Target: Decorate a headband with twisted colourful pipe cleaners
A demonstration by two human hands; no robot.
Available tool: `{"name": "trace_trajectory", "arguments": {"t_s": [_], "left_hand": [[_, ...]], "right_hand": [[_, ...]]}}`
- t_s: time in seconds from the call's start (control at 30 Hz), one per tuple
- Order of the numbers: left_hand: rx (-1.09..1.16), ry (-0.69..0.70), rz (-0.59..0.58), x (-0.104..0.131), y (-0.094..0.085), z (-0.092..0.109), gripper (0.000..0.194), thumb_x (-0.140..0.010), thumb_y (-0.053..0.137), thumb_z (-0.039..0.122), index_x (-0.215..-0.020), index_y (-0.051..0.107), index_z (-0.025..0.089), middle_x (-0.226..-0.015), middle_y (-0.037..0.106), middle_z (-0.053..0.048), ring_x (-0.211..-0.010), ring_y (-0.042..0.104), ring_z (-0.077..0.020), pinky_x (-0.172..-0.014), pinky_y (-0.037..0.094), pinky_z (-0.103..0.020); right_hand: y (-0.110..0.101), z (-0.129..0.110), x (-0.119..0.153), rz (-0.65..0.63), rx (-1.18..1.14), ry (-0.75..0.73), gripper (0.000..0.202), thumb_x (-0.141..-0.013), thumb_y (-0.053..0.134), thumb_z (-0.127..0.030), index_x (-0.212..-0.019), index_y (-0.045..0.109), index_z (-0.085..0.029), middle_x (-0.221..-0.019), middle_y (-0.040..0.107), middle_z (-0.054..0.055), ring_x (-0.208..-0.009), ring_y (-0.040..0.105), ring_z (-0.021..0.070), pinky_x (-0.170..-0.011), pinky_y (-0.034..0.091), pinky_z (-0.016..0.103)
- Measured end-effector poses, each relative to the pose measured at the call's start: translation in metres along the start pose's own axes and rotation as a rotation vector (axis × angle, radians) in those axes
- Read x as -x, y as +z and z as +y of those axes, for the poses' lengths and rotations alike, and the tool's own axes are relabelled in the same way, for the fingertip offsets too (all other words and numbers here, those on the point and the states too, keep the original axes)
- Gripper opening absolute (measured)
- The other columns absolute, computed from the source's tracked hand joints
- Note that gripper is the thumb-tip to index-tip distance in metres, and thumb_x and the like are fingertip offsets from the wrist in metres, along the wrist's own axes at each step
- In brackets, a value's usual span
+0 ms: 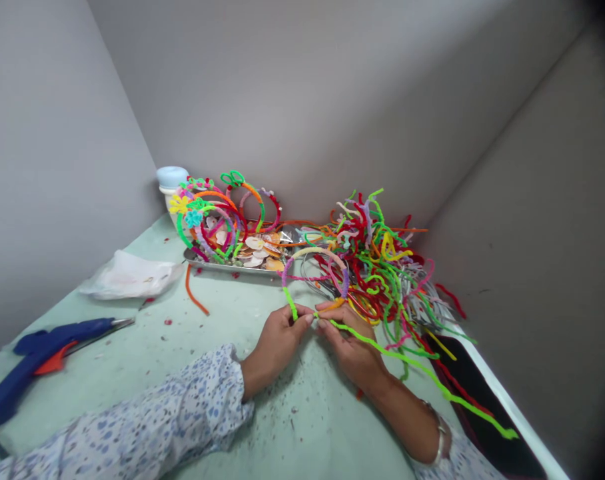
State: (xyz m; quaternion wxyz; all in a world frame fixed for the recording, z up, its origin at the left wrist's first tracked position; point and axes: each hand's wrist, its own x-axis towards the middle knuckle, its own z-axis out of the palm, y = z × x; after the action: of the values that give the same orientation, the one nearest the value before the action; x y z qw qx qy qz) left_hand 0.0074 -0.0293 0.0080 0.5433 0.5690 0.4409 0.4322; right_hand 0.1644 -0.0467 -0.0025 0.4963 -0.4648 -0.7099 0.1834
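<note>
I have my left hand (278, 333) and right hand (350, 347) each pinching the green pipe cleaner (412, 367) against the headband (315, 257), loose tail trailing right of the grip, steadying the wrap.

- This looks like a small craft workstation, boxed in by plain grey partition walls (332, 87) that meet in a corner.
- A pale green tabletop (222, 347) is speckled with tiny scraps and trimmings.
- A blue hot-glue gun with an orange trigger (42, 353) lies at the left edge.
- A tangled heap of fuzzy pipe cleaners in red, green, yellow and pink (382, 267) fills the right side.
- A shallow metal tray (222, 267) by the wall holds pale seashells and finished hairbands wrapped in bright pipe cleaners (217, 213).
- A crumpled clear plastic bag (130, 275) lies nearby.
</note>
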Motion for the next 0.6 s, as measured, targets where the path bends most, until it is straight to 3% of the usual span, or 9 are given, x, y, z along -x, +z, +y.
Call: {"name": "trace_trajectory", "arguments": {"t_s": [0.43,0.6], "left_hand": [[-0.001,-0.016,0.024,-0.0021,-0.0005,-0.0068,0.025,-0.079,0.055,0.037,-0.083,0.064,0.014,-0.058,0.048,0.004,-0.052,0.038,-0.0093,-0.052,0.031,-0.022],[0.022,-0.057,0.033,-0.0032,-0.0006,-0.0055,0.026,-0.08,0.055,0.038,-0.079,0.062,0.014,-0.054,0.041,0.005,-0.05,0.033,-0.0085,-0.05,0.028,-0.021]], "right_hand": [[-0.0023,-0.0042,-0.0008,-0.044,0.039,-0.04,0.012,-0.085,0.058,-0.025,-0.093,0.067,-0.025,-0.094,0.068,0.004,-0.088,0.063,0.0188,-0.079,0.05,0.035],[-0.001,-0.0017,-0.0006,-0.05,0.072,-0.13,0.019,-0.084,0.058,-0.021,-0.101,0.066,-0.026,-0.095,0.066,0.005,-0.088,0.063,0.0182,-0.074,0.052,0.032]]}}
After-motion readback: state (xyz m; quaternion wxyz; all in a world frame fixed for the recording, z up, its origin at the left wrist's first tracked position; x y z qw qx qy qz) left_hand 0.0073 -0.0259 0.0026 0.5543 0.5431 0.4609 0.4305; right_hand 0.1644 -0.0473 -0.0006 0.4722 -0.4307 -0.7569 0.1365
